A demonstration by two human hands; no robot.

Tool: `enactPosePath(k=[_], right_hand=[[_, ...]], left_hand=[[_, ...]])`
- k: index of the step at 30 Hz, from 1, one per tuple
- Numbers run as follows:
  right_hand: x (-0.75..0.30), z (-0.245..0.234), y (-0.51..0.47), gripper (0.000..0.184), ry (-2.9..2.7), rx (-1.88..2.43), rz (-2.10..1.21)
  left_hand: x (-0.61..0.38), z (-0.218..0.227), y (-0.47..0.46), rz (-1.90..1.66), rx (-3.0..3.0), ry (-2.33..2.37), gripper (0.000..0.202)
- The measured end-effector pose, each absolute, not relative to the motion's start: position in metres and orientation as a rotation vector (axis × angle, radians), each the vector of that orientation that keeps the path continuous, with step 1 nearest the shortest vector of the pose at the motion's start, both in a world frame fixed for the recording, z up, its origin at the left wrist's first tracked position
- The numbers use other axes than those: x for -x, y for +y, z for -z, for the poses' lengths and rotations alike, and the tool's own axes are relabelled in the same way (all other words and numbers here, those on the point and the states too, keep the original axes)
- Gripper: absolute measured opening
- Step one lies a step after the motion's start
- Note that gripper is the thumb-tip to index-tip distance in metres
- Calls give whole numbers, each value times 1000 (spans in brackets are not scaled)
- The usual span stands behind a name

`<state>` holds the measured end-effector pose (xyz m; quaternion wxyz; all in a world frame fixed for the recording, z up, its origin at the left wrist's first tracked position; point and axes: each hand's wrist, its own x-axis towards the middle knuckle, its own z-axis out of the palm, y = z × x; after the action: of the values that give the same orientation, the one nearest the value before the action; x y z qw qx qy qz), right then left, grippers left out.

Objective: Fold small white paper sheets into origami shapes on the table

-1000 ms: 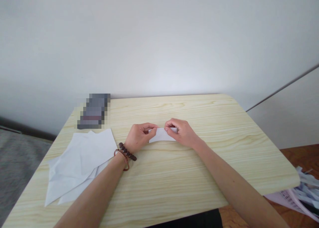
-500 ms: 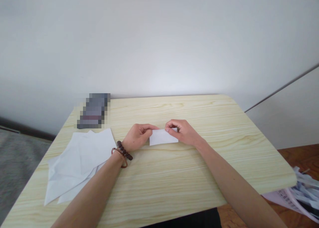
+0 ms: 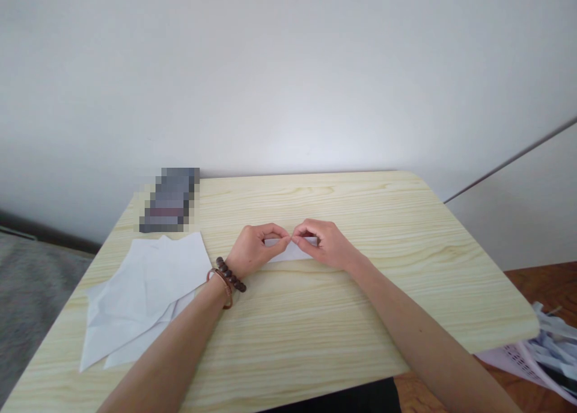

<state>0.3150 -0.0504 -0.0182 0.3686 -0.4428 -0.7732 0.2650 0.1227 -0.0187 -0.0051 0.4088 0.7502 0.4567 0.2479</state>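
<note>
We see the paper slip (image 3: 291, 254) betw. the two hands, held by its far edge over the table (image 3: 279, 335); we can't tell for sure if the near edge touches the wood, bec. the view from above is poor for this. The left hand (image 3: 252, 244) has thumb and index finger closed on the slip, approx. at the middle of that edge. The right hand (image 3: 331, 244) makes the same pinch from its own side, so the tips come together, or nearly. The other fingers are loosely curled.

By our judgement the slip is v. light, thin and soft to bend, not slippery for dry fingers, but easy to crease or tear, esp. if the pinches pull in diff. directions. The best hold is, we think, by the edge, w/ thumb and index, both grips close together and the pressure light.

To the left of the left hand, near its wrist, lies a pile of paper sheets (image 3: 148, 275), overlapping and a bit creased. Beyond the pile is a dark flat object (image 3: 171, 199), blurred in blocks.

Re containers, we see one: a pink basket (image 3: 505, 360), well apart to the right of the right hand, lower than the table and partly cut off. Its wall has small holes, and inside are many white paper strips (image 3: 556, 341).
</note>
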Motion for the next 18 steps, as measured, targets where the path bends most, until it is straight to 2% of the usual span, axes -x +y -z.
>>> enactPosePath(k=[10,18], right_hand=[[-321,14,-49,11,-2014,1187,-642],[-341,1,-49,10,-1934,1276,-817]], left_hand=[[-122,6,-18,-635,-1859,1127,27],[-118,6,-16,-641,-1693,1113,28]])
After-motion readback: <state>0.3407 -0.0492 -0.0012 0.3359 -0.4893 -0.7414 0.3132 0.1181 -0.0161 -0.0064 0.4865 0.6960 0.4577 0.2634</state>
